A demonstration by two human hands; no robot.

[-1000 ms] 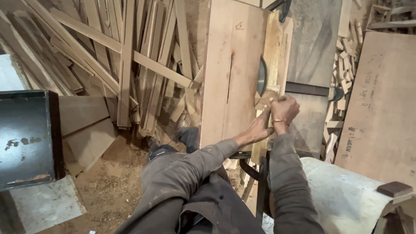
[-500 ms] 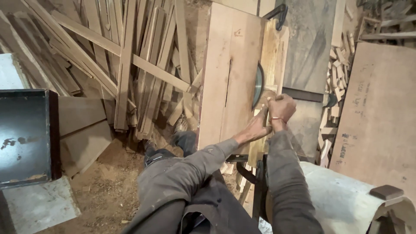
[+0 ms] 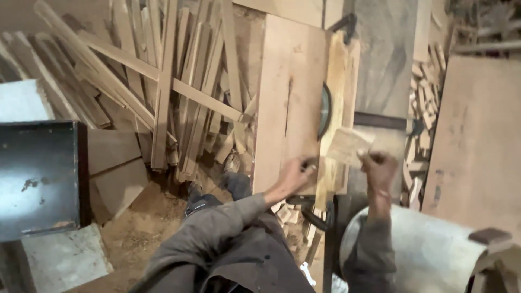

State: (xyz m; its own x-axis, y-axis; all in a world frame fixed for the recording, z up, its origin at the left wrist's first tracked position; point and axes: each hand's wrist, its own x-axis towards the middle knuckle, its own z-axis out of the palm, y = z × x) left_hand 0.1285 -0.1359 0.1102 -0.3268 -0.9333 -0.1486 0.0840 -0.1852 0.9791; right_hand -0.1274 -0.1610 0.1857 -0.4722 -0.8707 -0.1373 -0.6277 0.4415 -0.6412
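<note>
Right of centre, the right hand (image 3: 380,168) pinches a small wood block (image 3: 347,145) up-left of it; the left hand (image 3: 296,174), seemingly curled, rests on the saw table (image 3: 287,97).

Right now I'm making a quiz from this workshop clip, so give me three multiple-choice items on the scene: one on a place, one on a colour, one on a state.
1. Where does the saw blade sit?
A. between the two boards of the saw table
B. on the floor
C. on the dark box

2. What colour is the sleeve on the person's arm?
A. bright red
B. grey
C. white

3. What does the right hand do?
A. hangs empty
B. presses flat on the floor
C. holds a small wood piece

Answers: 1 A, the blade shows in the gap beside the wide board. 2 B, the cloth is grey. 3 C, its fingers grip the piece, while the left hand rests on the board's near edge.
</note>
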